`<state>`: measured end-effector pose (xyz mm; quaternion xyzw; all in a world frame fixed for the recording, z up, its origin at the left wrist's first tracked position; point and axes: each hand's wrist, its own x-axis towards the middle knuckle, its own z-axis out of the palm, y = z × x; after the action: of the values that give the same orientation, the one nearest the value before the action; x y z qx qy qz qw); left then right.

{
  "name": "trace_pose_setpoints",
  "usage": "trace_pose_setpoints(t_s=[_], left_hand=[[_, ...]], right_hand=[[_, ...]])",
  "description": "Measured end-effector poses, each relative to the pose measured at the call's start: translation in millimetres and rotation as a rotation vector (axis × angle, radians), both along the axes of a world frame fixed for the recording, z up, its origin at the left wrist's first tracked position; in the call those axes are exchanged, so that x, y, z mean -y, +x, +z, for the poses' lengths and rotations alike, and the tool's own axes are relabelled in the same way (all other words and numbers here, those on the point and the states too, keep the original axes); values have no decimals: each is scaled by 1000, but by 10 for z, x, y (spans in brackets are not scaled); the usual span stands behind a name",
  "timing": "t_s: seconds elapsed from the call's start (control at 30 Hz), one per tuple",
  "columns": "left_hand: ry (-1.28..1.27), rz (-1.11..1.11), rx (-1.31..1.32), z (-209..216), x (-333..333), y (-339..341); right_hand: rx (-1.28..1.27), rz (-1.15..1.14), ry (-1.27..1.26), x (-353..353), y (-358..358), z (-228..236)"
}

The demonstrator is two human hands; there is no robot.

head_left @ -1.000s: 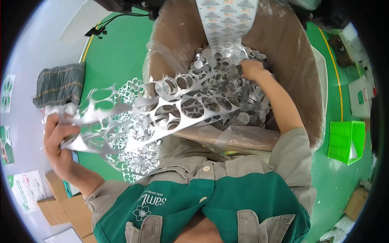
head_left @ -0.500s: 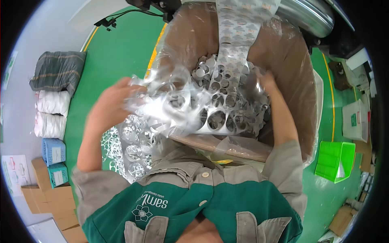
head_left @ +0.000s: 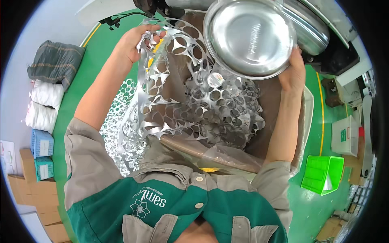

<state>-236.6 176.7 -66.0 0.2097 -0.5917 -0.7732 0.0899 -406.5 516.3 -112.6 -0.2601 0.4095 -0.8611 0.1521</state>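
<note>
My left hand (head_left: 139,42), raised at the upper left, has its fingers closed on a long sheet of punched foil scrap (head_left: 143,83), a silvery web full of round holes. The web hangs down toward my waist and over the left side of a brown box (head_left: 285,103) lined with clear plastic. My right hand (head_left: 293,73) grips the lower right rim of a shiny round metal basin (head_left: 249,36), held above the box's far end. Crumpled foil scrap (head_left: 233,107) fills the box's middle, with a small round white-topped piece (head_left: 215,79) on it.
More foil webbing (head_left: 121,121) is heaped on the floor left of the box. Behind the basin lies a metal roller (head_left: 310,30). A bright green crate (head_left: 322,174) stands at right; blue baskets (head_left: 42,143) and a dark bundle (head_left: 56,62) line the left wall.
My left hand has risen and moved away with the foil web, which is stretched out. My right hand has come out of the box and holds the metal basin. The printed strip is no longer visible.
</note>
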Motion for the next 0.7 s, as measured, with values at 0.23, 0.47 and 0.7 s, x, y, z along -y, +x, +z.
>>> trace_pose_setpoints(t_s=[0.23,0.47,0.7], left_hand=[[76,-18,-278,144,162,190],[-147,6,-168,66,512,686],[-277,102,-187,14,381,741]], right_hand=[[238,532,487,198,-239,-1571],[-701,534,2067,51,83,-2359],[-377,451,879,257,134,-439]])
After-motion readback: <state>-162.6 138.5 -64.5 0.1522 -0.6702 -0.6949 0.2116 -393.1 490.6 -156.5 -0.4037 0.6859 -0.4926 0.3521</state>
